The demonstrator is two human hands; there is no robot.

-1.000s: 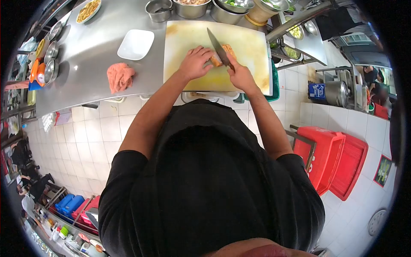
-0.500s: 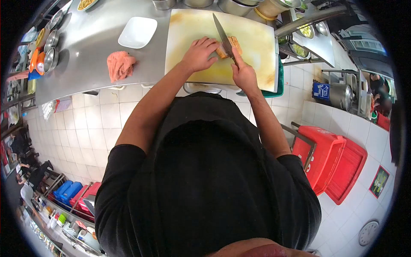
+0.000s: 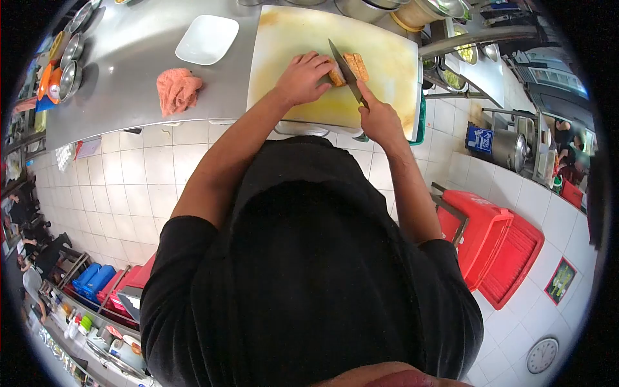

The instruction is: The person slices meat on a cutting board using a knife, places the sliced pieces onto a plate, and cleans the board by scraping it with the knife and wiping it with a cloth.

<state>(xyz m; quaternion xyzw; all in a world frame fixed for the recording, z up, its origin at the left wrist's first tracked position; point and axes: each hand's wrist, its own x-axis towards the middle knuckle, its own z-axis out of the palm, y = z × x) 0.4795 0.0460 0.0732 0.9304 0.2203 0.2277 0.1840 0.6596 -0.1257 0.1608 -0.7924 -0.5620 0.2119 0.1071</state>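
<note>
My left hand (image 3: 303, 79) lies over the board with its fingertips curled against a golden-brown block of food (image 3: 336, 76), holding it down. My right hand (image 3: 382, 121) is closed round the handle of a long kitchen knife (image 3: 345, 67), forefinger stretched along the blade. The blade runs between the held block and a sliced golden-brown portion (image 3: 355, 66) on its right. Everything rests on a yellow-stained white cutting board (image 3: 277, 32). Part of the held block is hidden under my left fingers.
Left of the board are a white square dish (image 3: 207, 40) and a crumpled pink cloth (image 3: 178, 91) on the steel counter (image 3: 122, 77). Metal pots (image 3: 364, 9) line the back edge. Red bins (image 3: 487, 242) stand at my right on the tiled floor.
My right hand has drawn the knife back toward me, its tip now lower over the board. My left hand stays at the food block. The view has shifted slightly.
</note>
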